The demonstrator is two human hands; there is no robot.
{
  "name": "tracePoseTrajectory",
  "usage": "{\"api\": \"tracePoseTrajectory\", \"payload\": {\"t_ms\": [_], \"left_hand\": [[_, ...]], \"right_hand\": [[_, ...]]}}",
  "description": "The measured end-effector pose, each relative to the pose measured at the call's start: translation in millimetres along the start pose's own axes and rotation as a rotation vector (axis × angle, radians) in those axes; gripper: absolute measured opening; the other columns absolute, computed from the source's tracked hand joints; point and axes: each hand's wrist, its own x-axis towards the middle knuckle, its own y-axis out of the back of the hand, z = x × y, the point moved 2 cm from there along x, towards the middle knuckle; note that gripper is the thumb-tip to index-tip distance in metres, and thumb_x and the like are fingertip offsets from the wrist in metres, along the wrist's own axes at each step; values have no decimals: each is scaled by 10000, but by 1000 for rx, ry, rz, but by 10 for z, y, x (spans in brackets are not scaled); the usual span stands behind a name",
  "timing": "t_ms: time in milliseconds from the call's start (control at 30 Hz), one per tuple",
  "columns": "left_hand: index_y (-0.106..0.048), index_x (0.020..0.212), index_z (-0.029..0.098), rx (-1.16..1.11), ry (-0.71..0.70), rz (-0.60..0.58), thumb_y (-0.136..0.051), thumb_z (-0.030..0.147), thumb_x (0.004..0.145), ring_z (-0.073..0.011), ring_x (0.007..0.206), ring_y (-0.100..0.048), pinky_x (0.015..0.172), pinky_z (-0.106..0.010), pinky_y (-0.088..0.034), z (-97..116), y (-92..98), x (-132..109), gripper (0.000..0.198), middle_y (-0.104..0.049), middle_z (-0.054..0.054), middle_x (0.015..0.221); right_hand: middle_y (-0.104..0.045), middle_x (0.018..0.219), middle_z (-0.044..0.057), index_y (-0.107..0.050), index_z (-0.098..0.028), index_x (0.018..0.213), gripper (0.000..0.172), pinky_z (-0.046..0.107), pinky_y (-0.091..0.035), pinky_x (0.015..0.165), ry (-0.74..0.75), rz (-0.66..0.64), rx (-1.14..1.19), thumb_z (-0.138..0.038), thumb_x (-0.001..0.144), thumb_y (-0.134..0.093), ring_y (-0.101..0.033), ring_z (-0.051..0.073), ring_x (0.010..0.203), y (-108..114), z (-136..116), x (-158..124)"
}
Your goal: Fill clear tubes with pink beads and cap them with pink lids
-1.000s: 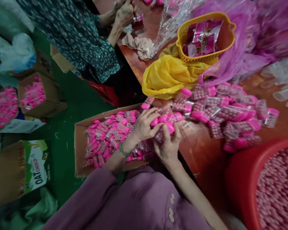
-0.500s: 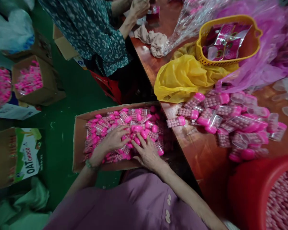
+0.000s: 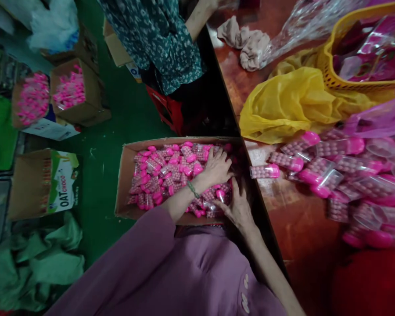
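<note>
A cardboard box (image 3: 121, 184) in front of my body is filled with small clear bottles (image 3: 174, 169) of pink beads with bright pink caps. My left hand (image 3: 216, 166), with a green bracelet at the wrist, reaches across to the box's right end. Its fingers are spread over the bottles there. At the right front corner of the box is my right hand (image 3: 241, 213), thumb and fingers apart around several bottles, with no firm grip on any. The box's far right corner lies in shadow.
On the wooden table (image 3: 296, 232) lie more bottles (image 3: 329, 171), a yellow bag (image 3: 283, 105), a yellow basket (image 3: 329, 70) and a crumpled cloth (image 3: 250, 46). A co-worker (image 3: 161, 48) sits beyond. Left on the green floor stand boxes of pink pieces (image 3: 69, 87) and an open carton (image 3: 29, 184).
Both hands have moved right, from the middle of the box to its right end, my left hand crossing over the bottles. The view has shifted, so the surroundings sit further right.
</note>
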Motion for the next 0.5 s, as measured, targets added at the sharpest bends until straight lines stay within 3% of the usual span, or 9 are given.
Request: {"api": "tracePoseTrajectory", "payload": {"t_ms": [100, 267, 500], "left_hand": [[-605, 1257, 151, 3, 28, 12, -475, 458, 919, -359, 1360, -403, 1141, -665, -181, -113, -76, -176, 474, -528, -171, 1404], [-615, 1249, 197, -7, 137, 32, -523, 462, 883, -371, 1437, -291, 1122, -716, -108, -521, 5, -610, 461, -310, -161, 1572], [-621, 1234, 187, -17, 278, -37, -569, 503, 837, -416, 1464, -190, 1069, -710, -241, -976, 140, -1100, 510, -264, -179, 1585]], "right_hand": [[-241, 1504, 311, -140, -113, 1542, 1080, 587, -462, 941, -21, -64, 61, -740, 766, -555, -333, 447, 1364, -200, 14, 31], [-194, 1555, 269, -265, -148, 1521, 977, 689, -382, 963, 90, -33, -69, -691, 776, -588, -191, 507, 1399, -340, -235, 126], [-203, 1590, 221, -295, -148, 1521, 908, 697, -200, 1088, 293, -151, -95, -587, 801, -631, -69, 491, 1447, -531, -669, 325]]}}
